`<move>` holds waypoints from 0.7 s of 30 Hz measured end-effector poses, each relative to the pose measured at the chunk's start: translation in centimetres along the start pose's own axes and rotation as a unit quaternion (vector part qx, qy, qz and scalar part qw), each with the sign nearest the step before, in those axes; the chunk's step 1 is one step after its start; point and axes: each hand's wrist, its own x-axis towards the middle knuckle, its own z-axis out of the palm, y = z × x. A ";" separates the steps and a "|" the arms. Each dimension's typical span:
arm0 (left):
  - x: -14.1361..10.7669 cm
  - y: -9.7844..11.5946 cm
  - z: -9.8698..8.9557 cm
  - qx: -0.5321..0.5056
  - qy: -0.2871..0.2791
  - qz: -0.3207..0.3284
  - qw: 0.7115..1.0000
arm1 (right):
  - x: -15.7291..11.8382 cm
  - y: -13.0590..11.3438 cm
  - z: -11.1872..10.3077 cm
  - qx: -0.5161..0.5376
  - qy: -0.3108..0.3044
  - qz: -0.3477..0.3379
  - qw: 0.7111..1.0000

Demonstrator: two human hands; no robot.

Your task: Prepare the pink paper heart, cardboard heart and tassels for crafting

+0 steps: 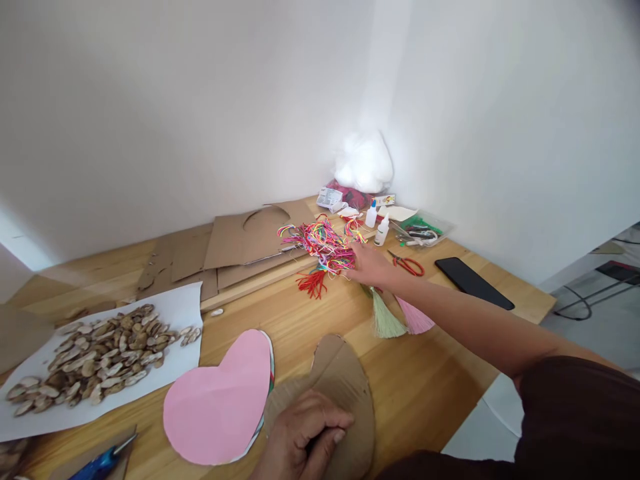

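Observation:
My right hand (373, 265) reaches across the table to a tangled pile of multicoloured cords (323, 245), its fingers at the pile's right edge; whether they grip any cord is hard to see. My left hand (307, 437) rests curled over a brown cardboard heart (350, 387), thumb near the bent fingers, and anything inside is hidden. Left of it lies a pink heart (220, 407) on top of other layers. A red tassel (313, 283) sticks out below the cords. Under my right wrist are a pale green tassel (386, 317) and a pink tassel (415, 317).
Wood slices (110, 353) cover white paper (187, 307) at left, near a blue glue gun (103, 463). Cardboard sheets (250, 240) lie behind. Glue bottles (381, 231), red-handled scissors (409, 265), a phone (473, 283) and a white bag (364, 162) are at right.

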 end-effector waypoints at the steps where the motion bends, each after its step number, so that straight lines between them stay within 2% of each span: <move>1: 0.0 -0.2 0.0 0.002 -0.002 0.008 1.000 | 0.5 -0.5 0.5 0.007 0.003 -0.001 1.000; 6: 0.2 -0.9 0.1 0.001 -0.001 0.043 0.999 | 2.9 -3.0 2.5 0.036 0.013 0.007 0.999; 10: 0.1 -0.9 -0.1 -0.009 0.007 0.034 0.999 | 4.8 -3.9 3.3 0.056 0.015 0.020 0.998; 17: 0.0 -0.8 0.0 -0.022 0.012 0.022 0.999 | 7.2 -1.7 2.2 0.128 0.008 0.026 0.991; 21: 0.0 -0.7 0.1 -0.025 0.018 0.014 0.999 | 8.2 0.0 1.4 0.205 -0.004 0.073 0.976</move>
